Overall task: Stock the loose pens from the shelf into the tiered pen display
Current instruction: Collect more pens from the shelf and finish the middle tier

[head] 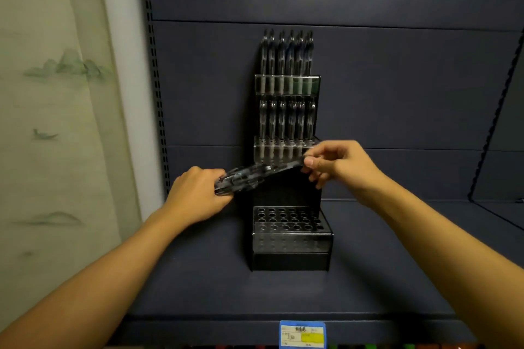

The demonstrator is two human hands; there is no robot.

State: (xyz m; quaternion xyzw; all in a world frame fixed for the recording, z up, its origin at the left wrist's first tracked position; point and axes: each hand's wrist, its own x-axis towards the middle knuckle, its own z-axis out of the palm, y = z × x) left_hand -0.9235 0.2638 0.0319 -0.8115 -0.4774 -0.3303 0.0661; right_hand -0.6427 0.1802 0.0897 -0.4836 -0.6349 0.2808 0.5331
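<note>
Now | left hand (195, 195) clutches blurred pens (243, 175) | right hand (337, 163) pinches one tip

The pen display (289, 235) stands on the shelf (368, 277), against the back panel (397, 79). Pens stand in its top row (286, 51) and middle row (286, 119). Before the middle row, both hands hold a bundle of pens (255, 174): left hand (195, 195) left of the display, right hand (337, 164) at its right. A price tag (302, 334) sits on the shelf edge, before the display.
</note>
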